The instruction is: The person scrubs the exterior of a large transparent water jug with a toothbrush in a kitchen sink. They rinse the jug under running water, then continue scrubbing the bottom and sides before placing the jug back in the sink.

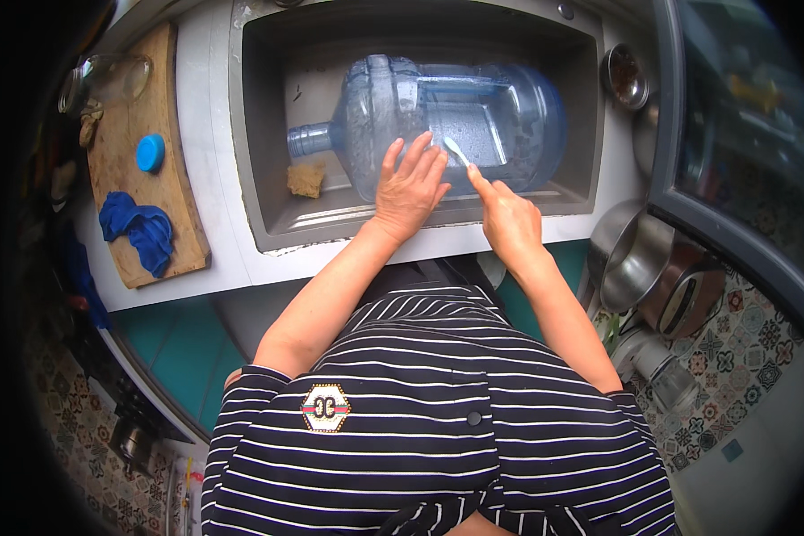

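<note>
A large clear-blue plastic water jug (536,127) lies on its side in the sink (261,134), its neck (311,139) pointing left. My left hand (412,184) rests on the jug with the fingers spread and nothing in it. In my right hand (509,218) is a pale toothbrush (457,151), its head over the jug's side; the lower part of the handle is hidden by my fingers. Whether the bristles touch the plastic, I cannot tell. Below the jug's neck sits a brown sponge (305,179).
A wooden cutting board (134,114) left of the sink carries a blue cap (150,153), a blue cloth (139,231) and a glass jar (110,80). A metal bowl (626,77) stands right of the sink. An open dark-framed window (670,107) juts in on the right, above steel pots (633,258).
</note>
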`<state>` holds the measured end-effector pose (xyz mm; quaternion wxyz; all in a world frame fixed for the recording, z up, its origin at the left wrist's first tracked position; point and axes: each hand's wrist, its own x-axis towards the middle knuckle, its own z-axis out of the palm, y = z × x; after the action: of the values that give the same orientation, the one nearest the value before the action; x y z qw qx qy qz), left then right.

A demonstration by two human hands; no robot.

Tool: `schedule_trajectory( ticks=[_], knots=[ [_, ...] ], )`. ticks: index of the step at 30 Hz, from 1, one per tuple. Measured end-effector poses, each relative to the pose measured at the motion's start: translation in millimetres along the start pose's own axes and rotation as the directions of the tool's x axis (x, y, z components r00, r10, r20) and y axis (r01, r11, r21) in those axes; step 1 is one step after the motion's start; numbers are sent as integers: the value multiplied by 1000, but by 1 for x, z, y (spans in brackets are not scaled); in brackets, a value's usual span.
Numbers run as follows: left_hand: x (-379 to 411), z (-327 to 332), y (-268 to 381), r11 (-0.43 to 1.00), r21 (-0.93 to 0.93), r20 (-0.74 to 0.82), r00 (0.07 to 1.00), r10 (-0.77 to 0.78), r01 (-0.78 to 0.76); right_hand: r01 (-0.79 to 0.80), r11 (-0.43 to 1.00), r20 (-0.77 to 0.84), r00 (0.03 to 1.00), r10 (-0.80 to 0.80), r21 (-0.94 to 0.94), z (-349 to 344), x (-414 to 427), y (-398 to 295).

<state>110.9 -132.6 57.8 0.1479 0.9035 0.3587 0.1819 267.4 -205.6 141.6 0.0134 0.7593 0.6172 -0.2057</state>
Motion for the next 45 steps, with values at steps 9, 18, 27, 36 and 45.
schedule_trajectory(
  ticks=[9, 18, 27, 36, 45],
  knots=[
    [-5, -5, -12, 991, 11, 31, 990, 134, -135, -113, 993, -127, 986, 108, -34, 19, 5, 49],
    [71, -18, -56, 984, 176, 7, 1000, -10, 8, -118, 975, -191, 969, 154, 187, 46, -33, 20],
    [71, -23, -46, 975, 223, 78, 997, -14, -4, -132, 954, -84, 984, 160, 270, 56, -42, -23],
    [69, -14, -50, 983, 179, -37, 998, 49, -42, -163, 931, -124, 969, 213, 328, 61, -56, -28],
    [62, -19, -47, 980, 201, -17, 1000, 8, -4, -208, 958, -229, 941, 251, 195, 49, -54, 18]
  ],
)
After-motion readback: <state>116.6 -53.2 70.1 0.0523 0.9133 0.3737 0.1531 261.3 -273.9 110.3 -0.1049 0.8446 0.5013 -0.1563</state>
